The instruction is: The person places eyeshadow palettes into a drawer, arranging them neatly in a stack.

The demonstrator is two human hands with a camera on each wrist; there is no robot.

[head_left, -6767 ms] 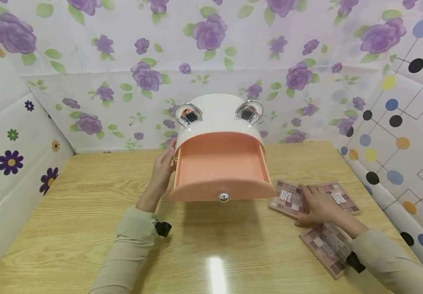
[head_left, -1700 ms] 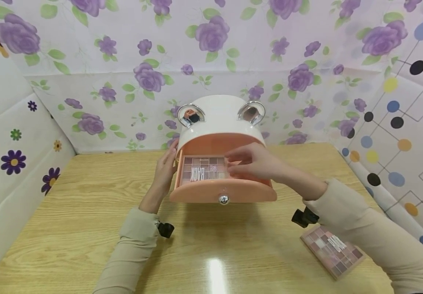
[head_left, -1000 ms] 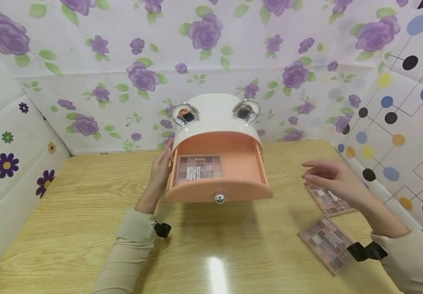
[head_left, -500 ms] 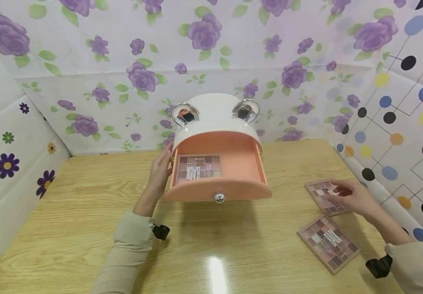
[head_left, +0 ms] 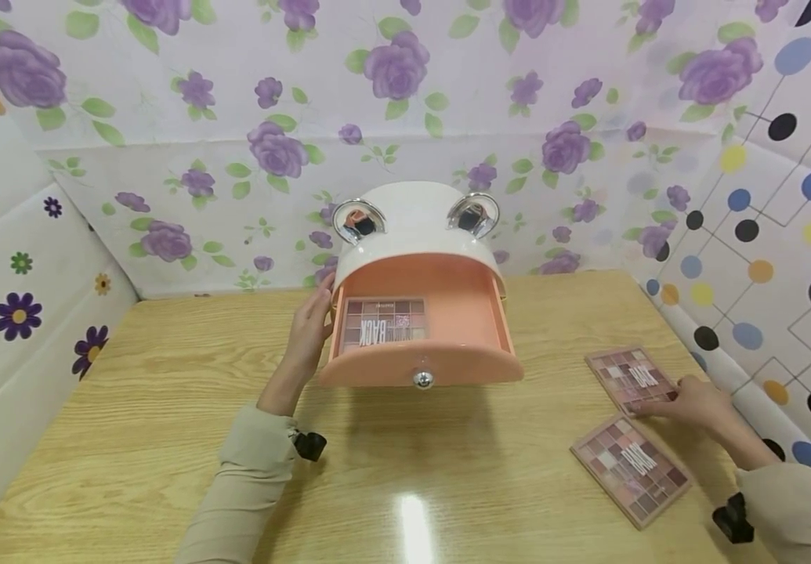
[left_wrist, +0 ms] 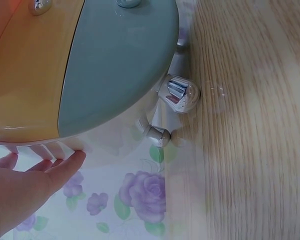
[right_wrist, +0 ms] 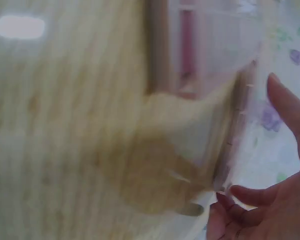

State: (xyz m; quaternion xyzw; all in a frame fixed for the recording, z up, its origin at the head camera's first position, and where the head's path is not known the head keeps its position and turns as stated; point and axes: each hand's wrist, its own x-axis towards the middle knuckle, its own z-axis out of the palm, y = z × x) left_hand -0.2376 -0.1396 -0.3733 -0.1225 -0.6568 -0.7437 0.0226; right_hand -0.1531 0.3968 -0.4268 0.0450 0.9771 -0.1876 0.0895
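Note:
A white cabinet (head_left: 412,215) with silver ring eyes has its peach top drawer (head_left: 465,317) pulled out. An eyeshadow palette (head_left: 385,321) lies at the left inside this drawer. My left hand (head_left: 306,333) rests along the cabinet's left side, fingers extended; in the left wrist view, the fingertips (left_wrist: 76,159) touch the white wall. At the table's right, my right hand (head_left: 700,406) holds a second palette (head_left: 624,376) at its edge, thumb at the near corner, fingers at the right corner. The right wrist view, blurred, shows curled fingers (right_wrist: 250,197) by the palette's edge (right_wrist: 232,135).
A third palette (head_left: 631,470) lies just nearer on the wooden table (head_left: 165,439), its corner close to the held one. Below the top drawer are a yellow drawer (left_wrist: 35,85) and a grey-green drawer (left_wrist: 122,65). Silver feet (left_wrist: 180,95) support the cabinet. Patterned sheets stand around the table.
One palette has gone from the table into the drawer's left side. My right hand has left the drawer, moved right and come down to the far palette's edge. My left hand stays put.

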